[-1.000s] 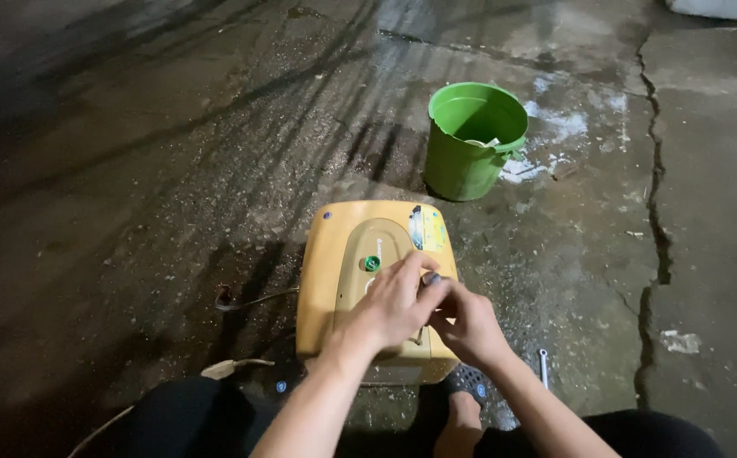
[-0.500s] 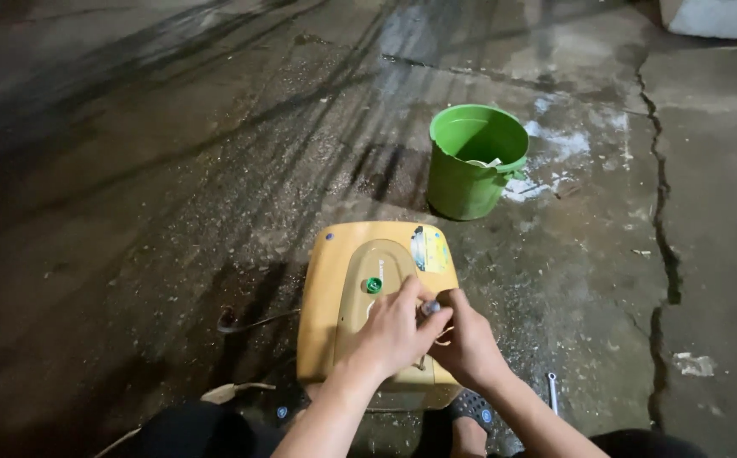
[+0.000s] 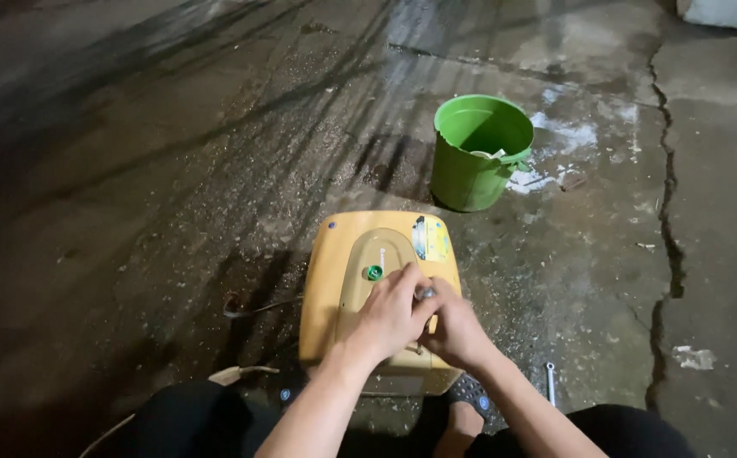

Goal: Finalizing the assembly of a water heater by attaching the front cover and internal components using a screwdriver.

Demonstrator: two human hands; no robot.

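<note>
Squatting low over a yellow appliance housing (image 3: 343, 288) lying flat on the wet concrete floor (image 3: 131, 170), probably so that its front face is turned up and easy to reach. Working with both hands close together at the near right part of that face: left hand (image 3: 390, 318) curled over a small grey metal part (image 3: 425, 293), fingers bent around it, though how firmly is not possible to tell; right hand (image 3: 453, 331) pressing against it from the other side, fingers folded, seemingly steadying the same part, the grip itself being hidden. Leaving a small green knob (image 3: 374, 272) untouched just beyond the left hand. Standing well apart, toward the far right of the floor, 1 green bucket (image 3: 479, 153), upright. Lying near the right knee, a slim metal wrench (image 3: 550, 382), perhaps kept within reach. Trailing from the housing's left edge, a dark cable (image 3: 254, 307).
</note>
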